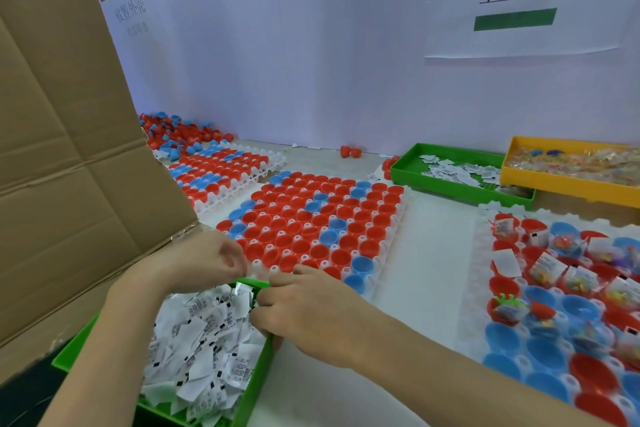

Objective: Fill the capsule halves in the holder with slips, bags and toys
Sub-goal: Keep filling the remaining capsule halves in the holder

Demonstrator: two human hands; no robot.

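While both hands work at the far right corner of the near green tray [257, 381], the right hand [311, 315] lies across the tray's rim with its fingers curled down among the paper slips [201, 340]; whether they pinch a slip cannot be told, as the fingertips are hidden. The left hand [207, 258] hovers just above the same corner, thumb and forefinger drawn close together, and whether anything sits between them cannot be told. The slips fill the tray in a loose white heap with black print.

Just beyond the hands lies a white holder [388, 253] set with empty red and blue capsule halves [311, 218], open side up. A second holder [239, 180] of halves sits farther back to the left, with a pile of loose halves [176, 135] behind it against the wall. On the right, a third holder [474, 288] has halves already loaded with slips, small bags and toys near its far end, bare blue and red ones nearer.

At the back right stand another green tray [408, 166] with scattered slips and, touching it, a yellow tray [554, 192] of bagged toys. A cardboard flap [69, 149] rises on the left.
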